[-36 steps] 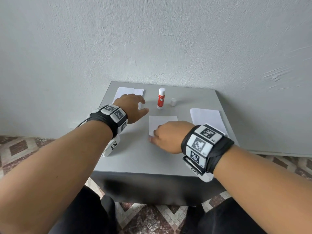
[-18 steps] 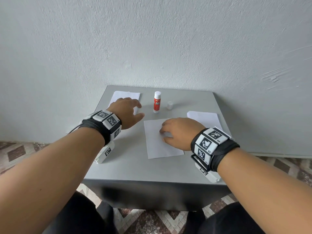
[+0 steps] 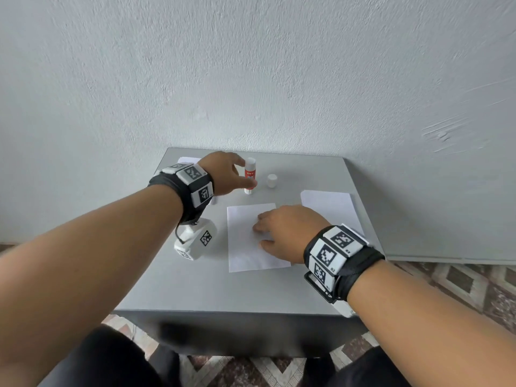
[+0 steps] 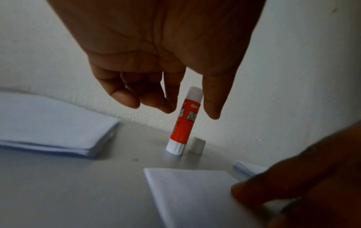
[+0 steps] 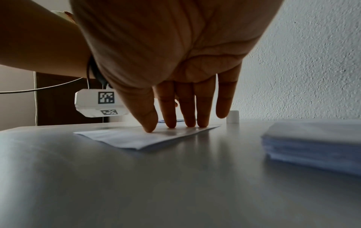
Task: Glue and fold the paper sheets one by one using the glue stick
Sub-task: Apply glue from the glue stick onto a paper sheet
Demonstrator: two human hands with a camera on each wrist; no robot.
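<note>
Reaching for the glue stick, sheet pinned flat.

Left hand (image 4: 162, 64) half-curled around upright glue stick (image 4: 184, 121) at the table (image 3: 307, 169) back, not yet gripped; best taken low on the barrel. Right hand (image 5: 175, 61) spread straight-fingered, pressing the centre sheet (image 3: 245, 241).

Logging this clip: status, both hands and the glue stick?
Left hand open at upright glue stick, not gripping. Right hand flat on paper sheet. Cap off beside it; nothing blocking.
</note>
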